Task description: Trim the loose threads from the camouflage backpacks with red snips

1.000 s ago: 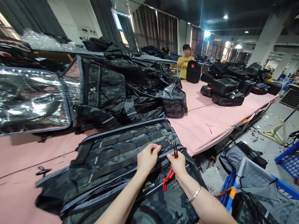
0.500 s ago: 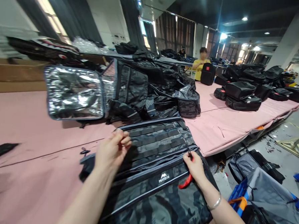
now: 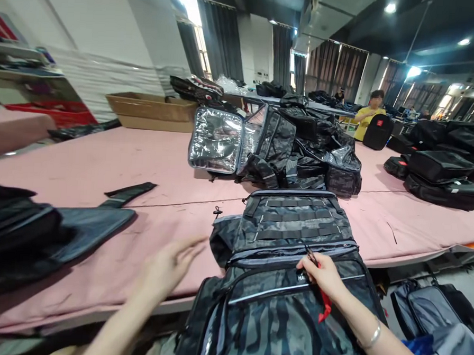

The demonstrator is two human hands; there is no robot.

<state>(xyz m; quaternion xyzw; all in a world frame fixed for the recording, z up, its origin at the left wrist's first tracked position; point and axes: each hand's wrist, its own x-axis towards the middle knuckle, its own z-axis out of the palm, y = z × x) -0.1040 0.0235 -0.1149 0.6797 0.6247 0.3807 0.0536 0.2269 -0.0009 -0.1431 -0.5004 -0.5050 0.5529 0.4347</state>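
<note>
Black snips [image 3: 311, 254], gripped by the right hand [image 3: 324, 275], are best angled clear of the backpack [image 3: 280, 307] beneath, the left hand [image 3: 169, 266] held open.

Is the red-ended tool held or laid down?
Held: the right grip has the tool, its dark tip showing above and red end hanging below.
</note>
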